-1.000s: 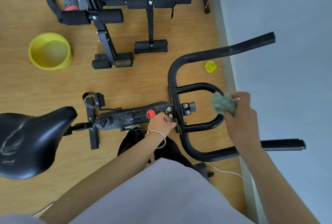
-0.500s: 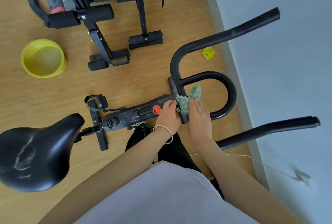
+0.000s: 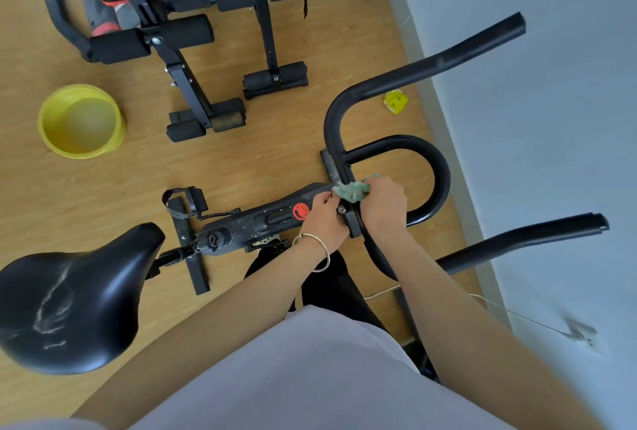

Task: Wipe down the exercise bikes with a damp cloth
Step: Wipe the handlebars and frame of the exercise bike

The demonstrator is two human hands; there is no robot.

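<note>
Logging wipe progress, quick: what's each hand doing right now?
Left hand: fingers curled on the bike frame, grip cannot be told.
Right hand: grips the green cloth at the handlebar clamp.

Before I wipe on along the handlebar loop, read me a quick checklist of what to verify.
1. Green cloth in right hand's grip: ok, bunched at the handlebar clamp.
2. Left hand holding the bike frame: ok, beside the red sticker.
3. Cloth damp enough: cannot tell.
4. Handlebar loop ahead unobstructed: ok.
5. Yellow basin in sight for rinsing: ok, on the floor to your left.
</note>
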